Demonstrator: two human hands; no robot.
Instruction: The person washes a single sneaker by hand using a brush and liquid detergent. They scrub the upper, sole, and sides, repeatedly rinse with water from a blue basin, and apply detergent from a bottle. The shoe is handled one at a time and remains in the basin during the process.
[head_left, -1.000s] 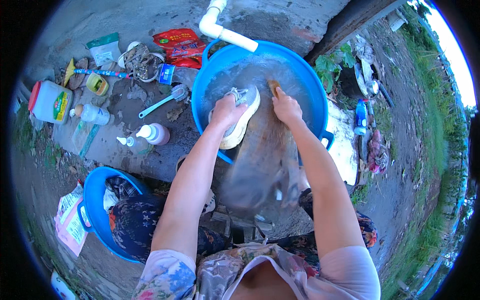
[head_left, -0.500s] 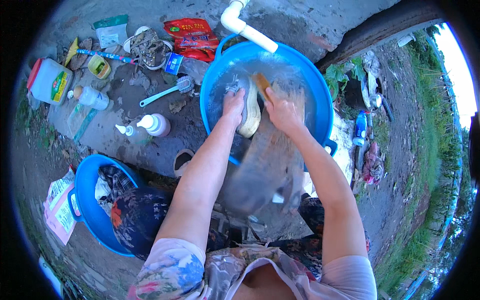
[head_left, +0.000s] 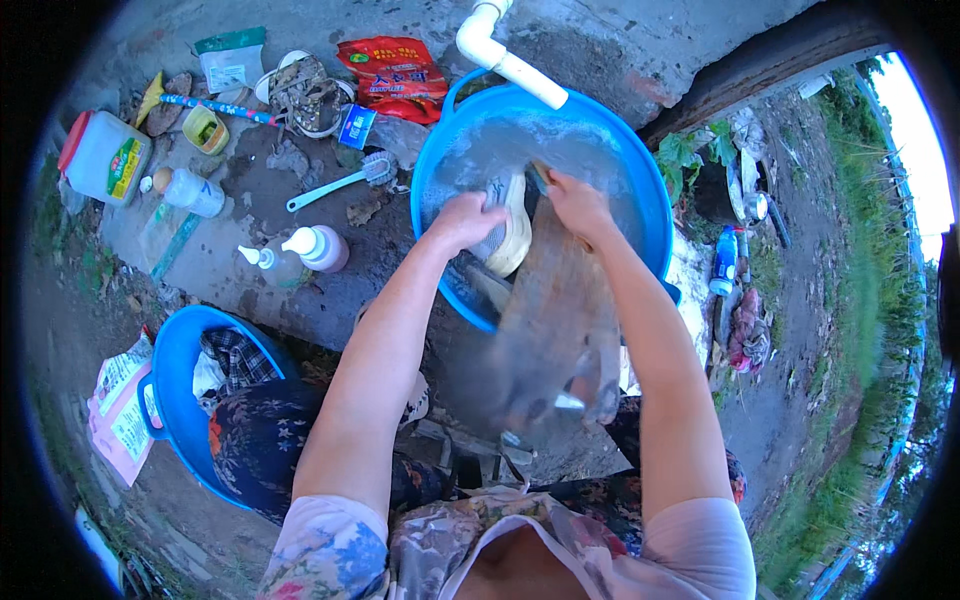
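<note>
My left hand is closed around a grey shoe with a pale sole, tilted on its side over the large blue basin. In my right hand is a brush with a tan wooden back, most of it hidden by the fingers. Its end is close beside the shoe's sole, over the sudsy water. A worn wooden board slants out of the basin toward me, below my right hand.
A white pipe reaches over the basin's far rim. To the left lie a pale-blue scrub brush, a pump bottle, a red bag and a white jug. A second blue tub holds cloth.
The shoe has shifted slightly right and turned, its pale sole now facing more to the right. My right hand has moved a little right, with the brush tilted differently.
</note>
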